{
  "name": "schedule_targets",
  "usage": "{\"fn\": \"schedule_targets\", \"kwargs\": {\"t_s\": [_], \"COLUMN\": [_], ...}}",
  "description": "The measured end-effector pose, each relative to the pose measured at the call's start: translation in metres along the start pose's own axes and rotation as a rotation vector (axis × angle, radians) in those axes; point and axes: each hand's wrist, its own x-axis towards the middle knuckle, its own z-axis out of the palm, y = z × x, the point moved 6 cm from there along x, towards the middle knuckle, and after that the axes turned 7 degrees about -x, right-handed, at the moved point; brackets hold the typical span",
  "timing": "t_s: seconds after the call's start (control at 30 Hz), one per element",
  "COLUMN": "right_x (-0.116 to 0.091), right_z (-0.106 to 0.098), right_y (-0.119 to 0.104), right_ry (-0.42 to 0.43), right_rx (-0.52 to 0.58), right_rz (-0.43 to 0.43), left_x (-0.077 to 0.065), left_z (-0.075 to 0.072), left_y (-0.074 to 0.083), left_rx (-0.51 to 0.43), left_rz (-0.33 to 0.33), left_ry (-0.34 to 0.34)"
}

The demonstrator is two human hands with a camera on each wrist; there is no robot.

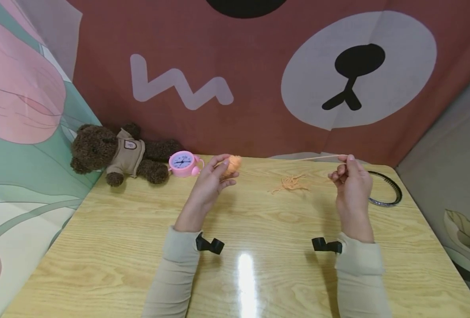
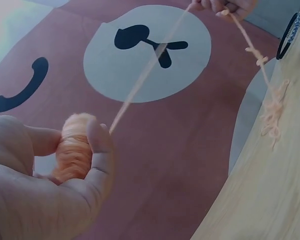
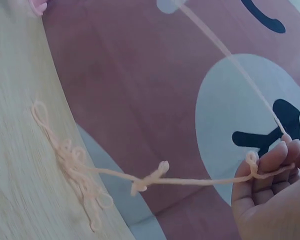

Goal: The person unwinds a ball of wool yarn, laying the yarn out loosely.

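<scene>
My left hand (image 1: 211, 176) grips a small ball of orange yarn (image 2: 75, 147) between thumb and fingers, raised over the back of the table. From the ball a yarn strand (image 3: 240, 75) runs taut across to my right hand (image 1: 353, 185), whose thumb and fingers pinch it. Below the right fingers the yarn continues, with a knot (image 3: 147, 181) and loose ends along it, down to a tangled heap of yarn (image 1: 292, 182) on the tabletop between the hands.
At the back left of the wooden table (image 1: 258, 221) lies a brown teddy bear (image 1: 125, 154) in a beige shirt. A pink alarm clock (image 1: 182, 163) stands beside it. A dark headband (image 1: 393, 190) lies just right of the right hand. A bear-print cloth (image 1: 254, 119) hangs behind.
</scene>
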Motion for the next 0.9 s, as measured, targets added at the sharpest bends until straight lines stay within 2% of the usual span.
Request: {"fn": "schedule_targets", "kwargs": {"t_s": [0.17,0.4,0.5,0.67,0.77,0.9], "right_x": [0.003,0.004,0.004,0.004,0.005,0.008], "right_z": [-0.009,-0.012,-0.013,-0.015,-0.017,-0.018], "right_y": [-0.002,-0.003,-0.004,-0.003,-0.002,0.003], "right_ry": [0.063,0.089,0.087,0.09,0.1,0.096], "right_rx": [0.035,0.092,0.092,0.102,0.093,-0.031], "right_rz": [-0.005,0.011,0.011,0.013,0.017,0.034], "left_x": [0.002,0.001,0.002,0.003,0.003,0.001], "left_z": [-0.003,-0.007,-0.01,-0.017,-0.019,-0.017], "left_y": [0.003,0.003,0.004,0.01,0.012,0.012], "left_rx": [0.034,0.147,0.109,-0.014,-0.087,-0.117], "left_rz": [0.025,0.025,0.05,0.113,0.112,0.084], "left_ry": [-0.012,-0.002,0.029,0.112,0.142,0.128]}}
